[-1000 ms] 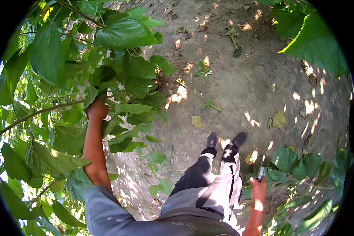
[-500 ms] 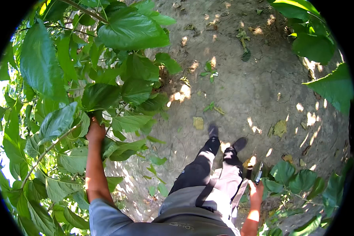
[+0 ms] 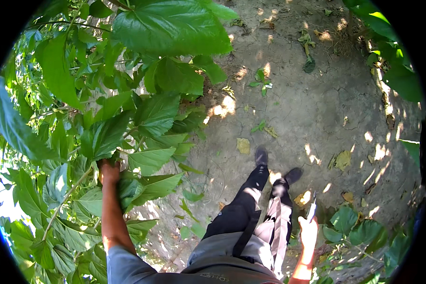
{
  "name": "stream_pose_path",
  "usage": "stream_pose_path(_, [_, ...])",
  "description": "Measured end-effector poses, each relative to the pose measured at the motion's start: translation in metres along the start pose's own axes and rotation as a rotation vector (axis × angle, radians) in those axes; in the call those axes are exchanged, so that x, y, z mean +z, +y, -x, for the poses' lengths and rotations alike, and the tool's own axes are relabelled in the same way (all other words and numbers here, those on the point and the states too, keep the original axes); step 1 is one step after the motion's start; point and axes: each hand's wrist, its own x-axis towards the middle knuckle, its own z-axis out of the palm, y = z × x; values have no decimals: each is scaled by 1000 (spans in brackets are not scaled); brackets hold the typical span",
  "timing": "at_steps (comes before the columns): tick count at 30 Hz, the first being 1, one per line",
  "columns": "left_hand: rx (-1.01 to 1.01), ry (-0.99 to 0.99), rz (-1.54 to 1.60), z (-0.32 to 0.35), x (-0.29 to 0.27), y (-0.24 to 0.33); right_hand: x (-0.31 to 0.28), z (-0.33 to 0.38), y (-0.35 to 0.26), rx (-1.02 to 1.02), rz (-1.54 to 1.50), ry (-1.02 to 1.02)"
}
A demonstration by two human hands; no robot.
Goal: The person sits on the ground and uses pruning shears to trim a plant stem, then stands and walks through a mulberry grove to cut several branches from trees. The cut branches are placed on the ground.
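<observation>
Head view: the left hand [image 3: 110,171] is closed around a leafy branch [image 3: 142,156] at the bush, arm stretched out to the side. The right hand [image 3: 309,232] hangs low by the leg, clamped on a small cutter [image 3: 312,208] pointing forward. Risks, as I judge them: the bent branch could whip back if the grip slips, leaves hide the left fingers from any cut, and the dirt ground [image 3: 307,109] is uneven underfoot.

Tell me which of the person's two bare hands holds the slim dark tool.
The right hand, low beside the trouser leg, grips the slim dark tool pointing up. The left hand is raised among the broad green leaves instead.
</observation>
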Motion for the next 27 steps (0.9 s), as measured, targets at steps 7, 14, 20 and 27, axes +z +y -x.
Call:
stream_pose_path(7, [338,74,-297,-54,71,-109,2,-3,-21,83,-44,-2])
stream_pose_path(14, [361,174,-442,-71,64,-144,-3,-22,-22,124,-113,-51])
stream_pose_path(20, [-32,58,-209,-46,8,-28,8,-36,-9,32,-29,-16])
stream_pose_path(27, [196,182,-579,-45,6,-47,13,-52,5,7,-30,-12])
